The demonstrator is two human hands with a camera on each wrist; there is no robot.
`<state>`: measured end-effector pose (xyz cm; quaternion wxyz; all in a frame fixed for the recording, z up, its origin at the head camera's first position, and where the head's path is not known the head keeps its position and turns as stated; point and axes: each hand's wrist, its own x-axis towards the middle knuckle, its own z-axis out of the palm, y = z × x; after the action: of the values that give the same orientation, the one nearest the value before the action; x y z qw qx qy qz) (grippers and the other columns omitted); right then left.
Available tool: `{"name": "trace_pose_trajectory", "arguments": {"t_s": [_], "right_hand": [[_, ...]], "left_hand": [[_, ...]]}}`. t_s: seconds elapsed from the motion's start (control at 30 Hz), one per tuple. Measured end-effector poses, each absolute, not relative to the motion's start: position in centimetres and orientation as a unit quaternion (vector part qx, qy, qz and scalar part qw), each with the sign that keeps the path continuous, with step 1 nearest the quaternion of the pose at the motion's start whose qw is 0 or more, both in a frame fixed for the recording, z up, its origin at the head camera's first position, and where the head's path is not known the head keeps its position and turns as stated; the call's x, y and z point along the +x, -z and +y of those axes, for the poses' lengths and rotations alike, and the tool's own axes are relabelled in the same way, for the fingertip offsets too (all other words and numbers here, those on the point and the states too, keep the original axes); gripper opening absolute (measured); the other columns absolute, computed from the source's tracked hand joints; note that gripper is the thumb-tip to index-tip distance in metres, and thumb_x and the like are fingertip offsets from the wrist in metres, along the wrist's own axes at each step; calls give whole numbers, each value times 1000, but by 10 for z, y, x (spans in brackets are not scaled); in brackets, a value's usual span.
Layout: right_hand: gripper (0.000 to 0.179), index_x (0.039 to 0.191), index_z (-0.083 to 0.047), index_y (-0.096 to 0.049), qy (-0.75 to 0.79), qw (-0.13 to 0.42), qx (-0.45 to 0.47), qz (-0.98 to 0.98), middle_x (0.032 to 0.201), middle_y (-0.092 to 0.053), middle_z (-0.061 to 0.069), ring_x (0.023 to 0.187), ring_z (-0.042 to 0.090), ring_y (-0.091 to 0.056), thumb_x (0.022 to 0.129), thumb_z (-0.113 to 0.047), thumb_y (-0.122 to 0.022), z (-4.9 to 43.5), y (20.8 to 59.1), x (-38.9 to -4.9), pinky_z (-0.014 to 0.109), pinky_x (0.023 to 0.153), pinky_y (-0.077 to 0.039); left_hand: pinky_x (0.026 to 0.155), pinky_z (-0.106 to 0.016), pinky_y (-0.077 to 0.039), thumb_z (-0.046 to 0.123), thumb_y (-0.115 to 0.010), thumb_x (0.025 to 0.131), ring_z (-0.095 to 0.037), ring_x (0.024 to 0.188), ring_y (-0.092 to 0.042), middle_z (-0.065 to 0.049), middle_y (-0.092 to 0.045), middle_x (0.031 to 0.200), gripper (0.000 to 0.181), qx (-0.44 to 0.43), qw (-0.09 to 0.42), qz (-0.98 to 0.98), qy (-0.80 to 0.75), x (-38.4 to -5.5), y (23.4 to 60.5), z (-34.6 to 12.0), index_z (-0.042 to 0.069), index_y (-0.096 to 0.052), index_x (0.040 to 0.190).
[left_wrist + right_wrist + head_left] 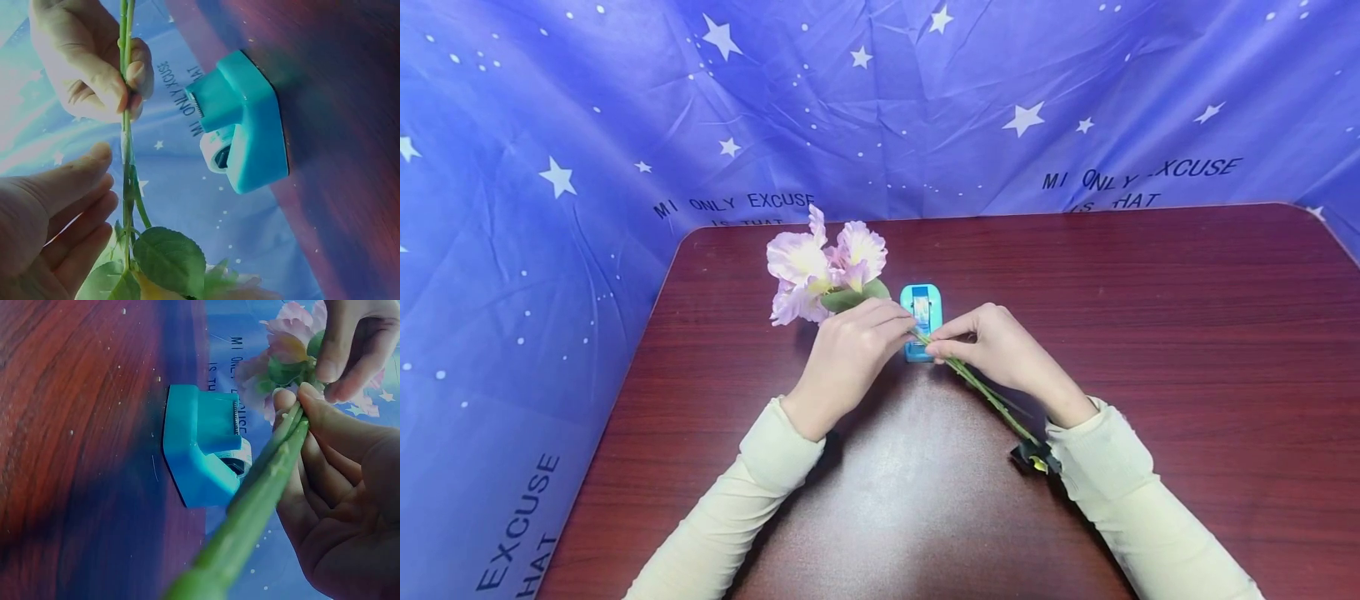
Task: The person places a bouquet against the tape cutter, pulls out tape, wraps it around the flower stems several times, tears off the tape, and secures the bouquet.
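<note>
Pale pink-purple artificial flowers (801, 260) lie toward the left on long green stems (988, 396), which slant down to the right. My right hand (1003, 346) pinches the stems between thumb and fingers. Beside them, just nearer the blooms, is my left hand (62, 212); in the left wrist view its thumb and fingers are extended with a small gap to the stems. A shiny, translucent band like clear tape (127, 147) shows on the stems between the hands. Behind the hands stands a turquoise tape dispenser (933, 297) with a tape roll (215, 150) and toothed cutter.
Everything is over a dark red wood-grain table (1187, 333). A blue curtain (925, 108) with white stars and lettering hangs behind and at the left. Green leaves (169, 259) sit below the blooms. Near the right wrist is a black wrist mount (1026, 457).
</note>
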<state>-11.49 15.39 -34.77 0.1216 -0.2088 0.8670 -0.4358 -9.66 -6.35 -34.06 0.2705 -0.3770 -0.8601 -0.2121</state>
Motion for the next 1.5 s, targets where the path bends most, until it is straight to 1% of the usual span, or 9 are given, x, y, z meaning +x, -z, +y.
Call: {"name": "trace_pose_trajectory", "arguments": {"t_s": [0.17, 0.27, 0.4, 0.53, 0.63, 0.9, 1.03, 1.27, 1.5], "right_hand": [[14, 99, -9, -80, 432, 104, -200, 873, 81, -76, -1, 60, 5, -55, 89, -18, -74, 154, 347, -116, 21, 56, -44], [15, 100, -8, -79, 429, 88, -197, 877, 87, -77, 2, 62, 8, -53, 89, -16, -74, 154, 348, -116, 20, 58, -44], [16, 101, -6, -79, 426, 73, -197, 880, 94, -77, 7, 65, 11, -53, 89, -15, -74, 154, 348, -116, 19, 61, -44], [15, 99, -7, -79, 430, 61, -199, 878, 92, -77, 5, 63, 10, -52, 89, -17, -74, 154, 348, -116, 19, 61, -43], [15, 98, -8, -80, 435, 47, -197, 878, 92, -77, 4, 67, 10, -56, 88, -18, -76, 153, 349, -116, 19, 63, -45], [17, 98, -10, -80, 441, 9, -186, 878, 92, -77, 1, 78, 9, -66, 85, -21, -79, 150, 346, -116, 21, 69, -51], [18, 98, -9, -80, 450, 1, -181, 874, 92, -77, 3, 80, 10, -68, 85, -21, -79, 149, 347, -115, 20, 69, -52], [17, 98, -8, -80, 473, -33, -174, 863, 91, -77, 4, 79, 10, -68, 86, -20, -78, 146, 349, -114, 19, 68, -51], [17, 96, -6, -80, 502, -43, -155, 850, 88, -77, 6, 72, 3, -65, 85, -19, -79, 142, 349, -112, 17, 63, -50]], "left_hand": [[88, -26, -54, 16, -75, 88, -11, 94, -69, 3, -75, 94, 11, -387, 274, -847, 242, -95, 339, -61, 11, -78, 97], [86, -24, -54, 18, -76, 86, -9, 91, -68, 6, -75, 92, 11, -398, 270, -840, 249, -94, 339, -59, 12, -79, 95], [83, -24, -54, 20, -75, 87, -9, 89, -68, 6, -74, 90, 11, -407, 250, -840, 259, -91, 341, -54, 13, -79, 95], [79, -24, -54, 21, -72, 90, -9, 87, -67, 6, -74, 90, 11, -402, 229, -848, 258, -88, 345, -51, 13, -78, 95], [73, -24, -53, 23, -73, 90, -8, 80, -66, 7, -74, 87, 11, -392, 215, -855, 262, -88, 348, -49, 14, -79, 94], [62, -23, -48, 29, -75, 87, 0, 61, -60, 12, -72, 74, 11, -349, 145, -873, 309, -86, 353, -42, 19, -79, 86], [61, -19, -46, 31, -74, 88, 3, 60, -58, 14, -73, 73, 12, -330, 96, -879, 332, -86, 359, -38, 20, -79, 86], [68, -13, -47, 33, -74, 88, 9, 67, -61, 15, -74, 77, 14, -289, 21, -872, 394, -84, 367, -30, 20, -81, 88], [59, -12, -48, 33, -80, 82, 10, 64, -63, 9, -75, 75, 17, -273, -18, -859, 432, -82, 370, -27, 17, -81, 86]]}}
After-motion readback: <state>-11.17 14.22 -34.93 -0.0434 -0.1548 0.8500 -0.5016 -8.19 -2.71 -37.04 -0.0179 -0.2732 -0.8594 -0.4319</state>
